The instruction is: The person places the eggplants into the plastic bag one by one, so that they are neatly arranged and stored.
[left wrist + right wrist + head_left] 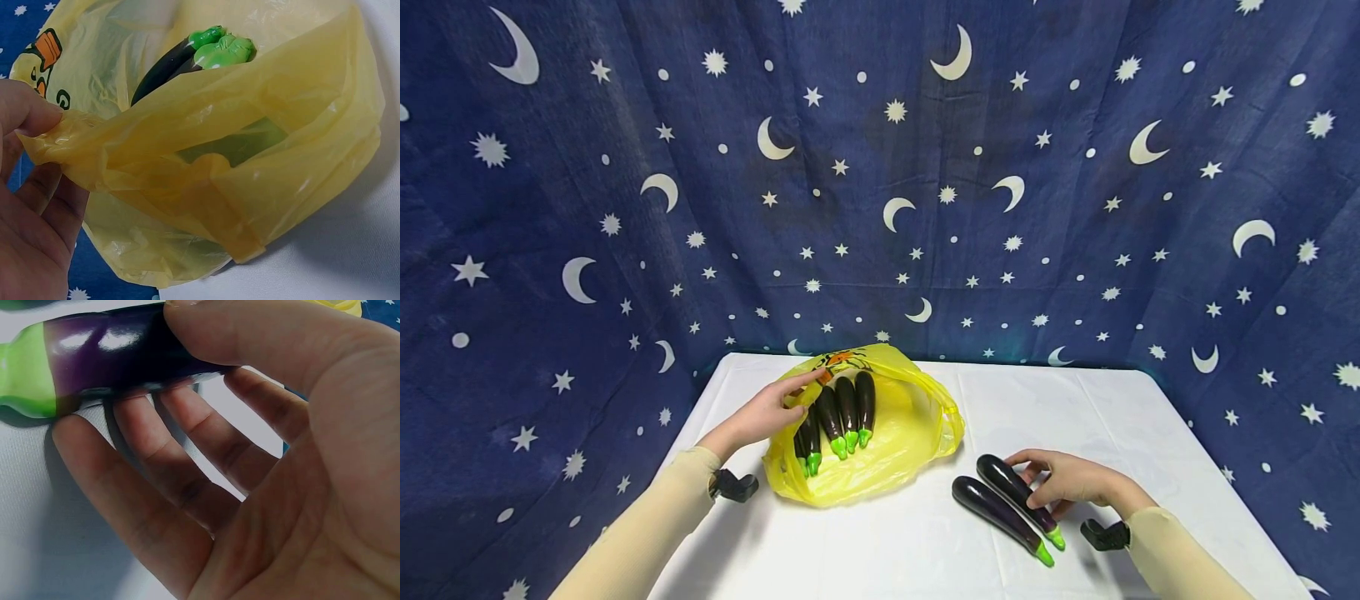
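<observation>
My left hand [765,412] pinches the rim of a yellow plastic bag [902,433] between thumb and fingers. The bag lies on its side with its mouth held up, and several dark purple eggplants [847,407] with bright green stem ends rest inside. Over on the right, my right hand [1071,479] grips another eggplant [997,472], thumb on top and fingertips along its far side, as the right wrist view shows. Beside it on the white tablecloth lies a second loose eggplant [996,510], nearly parallel.
A white cloth [865,550] covers the table. Dark blue fabric [880,275] with moons and stars hangs behind the table and along both sides. Each wrist wears a small black camera, such as the left one [733,486].
</observation>
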{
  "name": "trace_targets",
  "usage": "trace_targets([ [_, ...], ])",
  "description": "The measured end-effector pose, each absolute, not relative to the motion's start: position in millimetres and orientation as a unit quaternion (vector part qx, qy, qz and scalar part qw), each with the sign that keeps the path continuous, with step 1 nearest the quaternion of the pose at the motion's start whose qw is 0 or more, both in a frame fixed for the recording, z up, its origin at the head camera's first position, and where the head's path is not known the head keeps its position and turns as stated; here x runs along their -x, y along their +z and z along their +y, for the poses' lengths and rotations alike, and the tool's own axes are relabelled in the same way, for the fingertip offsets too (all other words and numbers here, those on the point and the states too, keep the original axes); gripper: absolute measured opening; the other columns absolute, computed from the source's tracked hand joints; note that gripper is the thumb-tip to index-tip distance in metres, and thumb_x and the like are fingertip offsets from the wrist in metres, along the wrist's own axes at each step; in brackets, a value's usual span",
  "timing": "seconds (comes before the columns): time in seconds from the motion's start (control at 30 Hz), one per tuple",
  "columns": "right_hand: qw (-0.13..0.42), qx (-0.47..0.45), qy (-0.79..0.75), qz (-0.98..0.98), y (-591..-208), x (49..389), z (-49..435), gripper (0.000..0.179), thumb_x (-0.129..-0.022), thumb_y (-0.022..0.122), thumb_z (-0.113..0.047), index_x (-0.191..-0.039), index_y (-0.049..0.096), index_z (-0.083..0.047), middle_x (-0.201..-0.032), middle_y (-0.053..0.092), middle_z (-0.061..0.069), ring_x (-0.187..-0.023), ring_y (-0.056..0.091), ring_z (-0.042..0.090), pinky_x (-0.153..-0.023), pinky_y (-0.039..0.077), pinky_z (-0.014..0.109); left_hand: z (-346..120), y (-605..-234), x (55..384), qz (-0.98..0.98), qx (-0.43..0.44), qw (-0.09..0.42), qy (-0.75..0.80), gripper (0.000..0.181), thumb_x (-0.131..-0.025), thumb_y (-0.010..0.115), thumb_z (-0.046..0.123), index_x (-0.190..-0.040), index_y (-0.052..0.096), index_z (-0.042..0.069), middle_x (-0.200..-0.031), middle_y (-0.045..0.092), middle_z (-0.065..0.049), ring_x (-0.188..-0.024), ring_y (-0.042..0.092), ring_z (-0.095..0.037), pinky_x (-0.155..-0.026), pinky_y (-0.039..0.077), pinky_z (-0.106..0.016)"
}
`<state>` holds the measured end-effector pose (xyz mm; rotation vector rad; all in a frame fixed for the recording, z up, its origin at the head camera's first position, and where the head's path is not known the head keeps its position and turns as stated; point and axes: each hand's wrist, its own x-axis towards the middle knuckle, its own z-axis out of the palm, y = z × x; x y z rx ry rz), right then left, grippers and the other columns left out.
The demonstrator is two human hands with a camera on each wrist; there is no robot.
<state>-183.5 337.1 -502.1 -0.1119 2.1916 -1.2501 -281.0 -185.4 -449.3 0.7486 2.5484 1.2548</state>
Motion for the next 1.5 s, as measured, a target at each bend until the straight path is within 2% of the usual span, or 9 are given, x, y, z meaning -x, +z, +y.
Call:
trace_targets([
  [0.33, 0.301, 0.029, -0.468, 0.831, -503.1, 183.2, 336.3, 0.070, -0.078, 0.078, 0.001, -0.143, 0.055, -0.012, -0.110, 0.054, 0.014, -0.080, 0.061, 0.027, -0.060, 0.058, 0.044, -185.1, -448.7, 281.2, 0.864, -0.257, 0.097, 0.423, 0.070, -0.095, 0.060, 0.003, -0.157, 0.043, 0.031, -0.156, 0.046, 0.000, -0.137, 0.046, -0.030, -0.109, 0.041, -0.051],
  [0.43, 0.303, 0.027, -0.472, 0.827, -504.8, 184.5, 337.3, 0.069, -0.079, 0.077, 0.000, -0.143, 0.055, -0.012, -0.111, 0.052, 0.014, -0.082, 0.061, 0.027, -0.061, 0.058, 0.044, -184.8, -448.9, 280.9, 0.861, -0.259, 0.096, 0.428, 0.070, -0.095, 0.060, 0.002, -0.158, 0.043, 0.029, -0.156, 0.046, -0.003, -0.133, 0.048, -0.029, -0.100, 0.046, -0.046],
  [0.57, 0.307, 0.027, -0.482, 0.820, -505.9, 185.0, 338.0, 0.069, -0.079, 0.077, 0.000, -0.143, 0.055, -0.012, -0.111, 0.051, 0.015, -0.085, 0.061, 0.028, -0.062, 0.059, 0.046, -184.4, -448.6, 280.3, 0.859, -0.258, 0.096, 0.432, 0.071, -0.095, 0.060, 0.000, -0.158, 0.043, 0.027, -0.157, 0.045, -0.004, -0.125, 0.049, -0.028, -0.087, 0.043, -0.041],
  [0.87, 0.303, 0.045, -0.477, 0.824, -506.6, 183.6, 338.8, 0.067, -0.080, 0.077, -0.002, -0.143, 0.057, -0.013, -0.110, 0.051, 0.015, -0.084, 0.061, 0.027, -0.061, 0.058, 0.044, -184.5, -448.4, 280.2, 0.861, -0.253, 0.099, 0.431, 0.071, -0.095, 0.059, 0.001, -0.158, 0.042, 0.028, -0.158, 0.042, -0.002, -0.130, 0.048, -0.027, -0.091, 0.043, -0.040],
  [1.3, 0.300, 0.047, -0.478, 0.824, -506.4, 181.6, 337.5, 0.069, -0.080, 0.075, -0.001, -0.145, 0.055, -0.010, -0.111, 0.051, 0.016, -0.085, 0.061, 0.028, -0.061, 0.058, 0.045, -183.9, -448.1, 280.0, 0.862, -0.246, 0.103, 0.431, 0.072, -0.095, 0.059, 0.001, -0.158, 0.042, 0.030, -0.158, 0.043, -0.002, -0.122, 0.049, -0.028, -0.086, 0.044, -0.040],
  [1.5, 0.296, 0.039, -0.471, 0.830, -505.1, 181.2, 336.4, 0.068, -0.080, 0.075, -0.001, -0.145, 0.054, -0.009, -0.112, 0.052, 0.015, -0.084, 0.062, 0.027, -0.061, 0.058, 0.044, -182.8, -447.3, 279.7, 0.862, -0.245, 0.108, 0.430, 0.071, -0.095, 0.059, 0.002, -0.157, 0.042, 0.031, -0.156, 0.046, -0.001, -0.132, 0.048, -0.028, -0.091, 0.044, -0.040],
])
